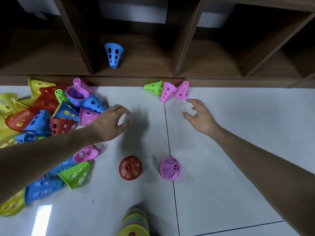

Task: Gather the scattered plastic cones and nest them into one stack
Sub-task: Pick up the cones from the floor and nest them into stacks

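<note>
Reached forward with the right hand (200, 114), fingers spread apart and holding nothing, palm down over the pale floor (238, 116). Stretched, by the look of it, toward the small cluster just beyond the fingertips — a green cone (153, 88) on its side, a pink cone (167, 91) leaning against it, and a second pink cone (183, 90) beside that, all three pressed up against the base of the wooden shelf unit (187, 68). Probably lodged there because of rolling until the shelf stopped them. Kept the left hand (110, 122) out too, fingers curled loosely but not closed on anything, at the right edge of the big jumbled pile of cones (51, 113) — yellow, red, blue, green and pink, lying every way. Looked poised between pile and cluster, likely so either hand could take whichever cone came nearest. Nearer the body, two cones stood upright and apart on the floor: a red cone (130, 168) and a pink upright cone (170, 168), both between the two forearms. Nearest of all, at the bottom edge, rose the nested stack (134, 222), multicoloured and blurred. Farthest off, well apart from everything, lay a lone blue cone (113, 55) inside a shelf compartment, tip pointing outward.
</note>
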Demonstrator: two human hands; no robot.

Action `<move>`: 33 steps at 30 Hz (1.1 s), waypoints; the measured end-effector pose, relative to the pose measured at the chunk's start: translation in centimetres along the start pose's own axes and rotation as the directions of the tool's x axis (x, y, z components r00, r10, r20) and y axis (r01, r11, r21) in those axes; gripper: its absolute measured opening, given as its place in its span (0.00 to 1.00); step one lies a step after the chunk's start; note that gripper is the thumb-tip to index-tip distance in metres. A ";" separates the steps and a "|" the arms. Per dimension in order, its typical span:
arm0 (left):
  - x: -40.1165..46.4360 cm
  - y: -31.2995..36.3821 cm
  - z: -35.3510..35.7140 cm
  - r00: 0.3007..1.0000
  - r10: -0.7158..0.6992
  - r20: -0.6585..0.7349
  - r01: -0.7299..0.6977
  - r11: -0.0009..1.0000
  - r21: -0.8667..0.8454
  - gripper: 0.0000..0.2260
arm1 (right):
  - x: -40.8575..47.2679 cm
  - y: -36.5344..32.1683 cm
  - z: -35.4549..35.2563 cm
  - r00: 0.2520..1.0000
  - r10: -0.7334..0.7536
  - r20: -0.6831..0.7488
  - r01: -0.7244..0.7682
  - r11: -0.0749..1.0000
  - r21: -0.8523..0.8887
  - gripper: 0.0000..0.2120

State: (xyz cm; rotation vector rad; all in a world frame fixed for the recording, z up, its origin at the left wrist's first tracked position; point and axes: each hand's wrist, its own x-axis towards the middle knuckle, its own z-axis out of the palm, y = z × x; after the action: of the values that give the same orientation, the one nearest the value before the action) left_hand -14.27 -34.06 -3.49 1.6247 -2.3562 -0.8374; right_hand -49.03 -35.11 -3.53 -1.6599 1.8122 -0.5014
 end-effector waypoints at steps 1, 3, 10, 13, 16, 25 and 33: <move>1.1 -0.2 -0.2 0.999 0.011 -0.034 -0.010 1.000 0.029 0.20 | 1.1 -0.1 -0.4 1.000 -0.011 -0.007 0.011 0.999 -0.044 0.28; 3.3 -0.4 -0.9 0.994 -0.006 -0.108 0.014 0.997 0.077 0.22 | 3.2 -0.5 -1.1 0.999 -0.021 -0.026 0.018 0.991 -0.131 0.32; 9.0 -1.9 -5.2 0.958 -0.067 -0.279 0.123 0.974 0.188 0.33 | 8.0 -0.6 -2.1 0.999 -0.042 0.018 0.046 0.928 -0.369 0.35; 10.9 -2.8 -7.0 0.948 -0.106 -0.299 0.170 0.966 0.196 0.39 | 8.6 -0.4 -1.9 0.998 -0.044 0.053 0.060 0.930 -0.363 0.36; 12.3 -3.3 -8.1 0.935 -0.172 -0.310 0.220 0.967 0.129 0.45 | 8.4 -0.6 -1.6 0.996 -0.025 0.084 0.054 0.926 -0.373 0.35; 16.0 -3.0 -9.7 0.946 -0.192 -0.261 0.236 0.960 0.149 0.50 | 7.9 -0.2 -1.1 0.995 -0.094 0.038 0.100 0.969 -0.225 0.20; 15.9 -3.0 -9.9 0.955 -0.197 -0.220 0.221 0.971 0.091 0.46 | 7.6 -0.3 0.5 0.989 -0.094 0.114 0.112 0.980 -0.166 0.25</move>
State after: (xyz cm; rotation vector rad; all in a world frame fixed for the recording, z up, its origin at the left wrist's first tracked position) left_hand -13.92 -52.68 0.28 1.9308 -2.1498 -0.5382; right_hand -48.60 -42.55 -5.16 -1.8684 1.7394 -0.3007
